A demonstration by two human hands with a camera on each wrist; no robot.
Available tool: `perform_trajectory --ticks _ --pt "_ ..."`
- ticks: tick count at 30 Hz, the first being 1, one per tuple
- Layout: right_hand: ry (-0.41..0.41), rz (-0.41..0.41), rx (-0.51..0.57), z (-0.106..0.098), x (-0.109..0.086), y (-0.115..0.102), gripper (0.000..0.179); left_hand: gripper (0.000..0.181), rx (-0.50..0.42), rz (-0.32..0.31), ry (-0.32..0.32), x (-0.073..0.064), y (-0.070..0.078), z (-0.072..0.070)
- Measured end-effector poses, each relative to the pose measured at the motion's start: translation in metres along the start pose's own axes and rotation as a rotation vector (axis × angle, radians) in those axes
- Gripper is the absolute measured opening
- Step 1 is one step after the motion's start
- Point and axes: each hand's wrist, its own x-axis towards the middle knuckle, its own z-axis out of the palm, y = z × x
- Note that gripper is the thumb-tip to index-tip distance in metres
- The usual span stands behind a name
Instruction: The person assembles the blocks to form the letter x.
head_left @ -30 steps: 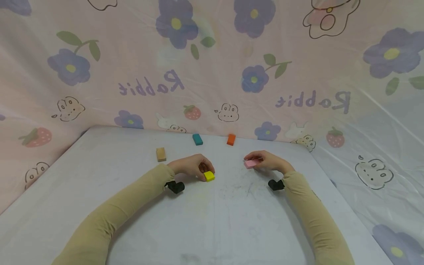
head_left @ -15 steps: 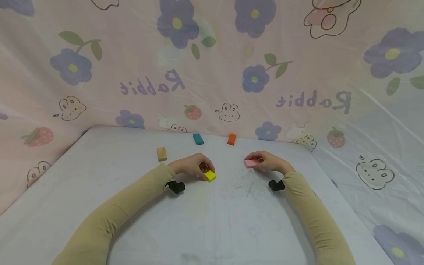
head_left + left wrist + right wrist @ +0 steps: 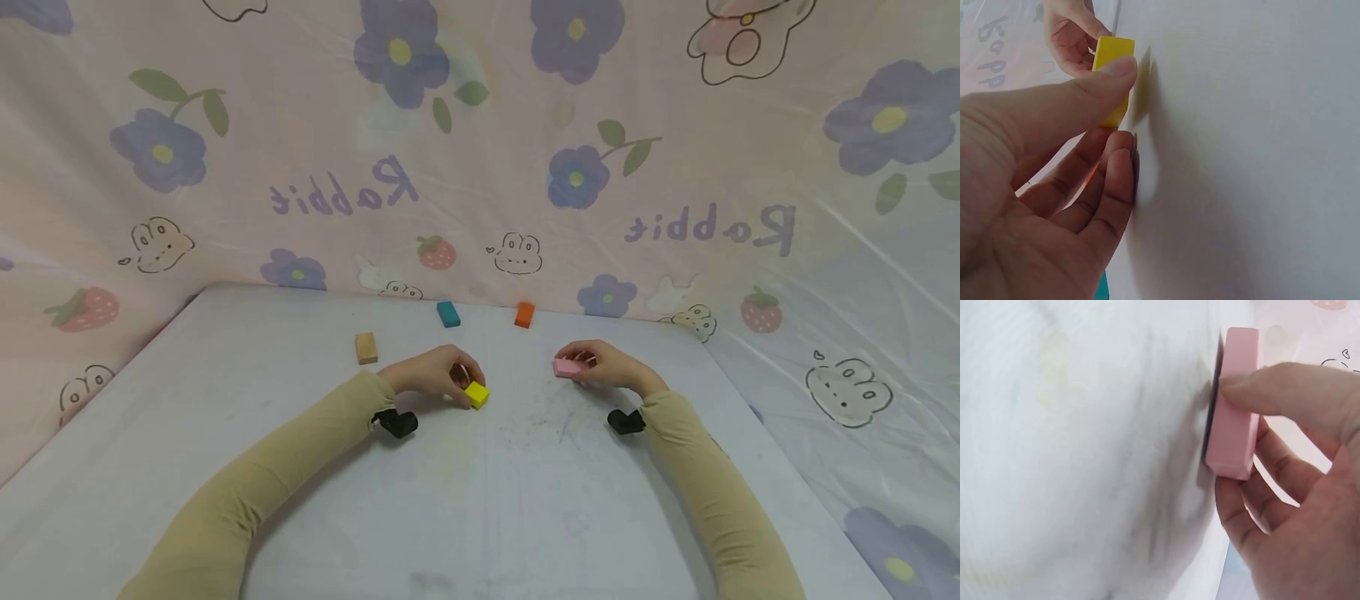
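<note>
My left hand (image 3: 438,372) pinches a small yellow block (image 3: 477,395) between thumb and fingers, near the middle of the white table. In the left wrist view the thumb lies across the face of the yellow block (image 3: 1115,50), and a shadow falls on the tabletop beside it. To the right, my right hand (image 3: 611,367) grips a pink rectangular block (image 3: 568,367) just over the table. The right wrist view shows the thumb on one long side of the pink block (image 3: 1235,419), with fingers behind and below it. A gap separates the two blocks.
A teal block (image 3: 448,314) and an orange block (image 3: 524,315) lie near the table's back edge. A plain wooden block (image 3: 366,348) sits left of my left hand. Behind the white table (image 3: 480,517) hangs a patterned curtain (image 3: 480,150).
The yellow block has turned a little in my left hand and shifted slightly right. My right hand and the pink block have stayed nearly still.
</note>
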Motion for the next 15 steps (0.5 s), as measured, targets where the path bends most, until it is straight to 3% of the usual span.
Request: perform_trajectory --ticks 15 --pt "0.034 0.013 0.035 -0.003 -0.001 -0.015 0.042 0.032 -0.014 0.03 0.063 -0.006 -0.005 -0.008"
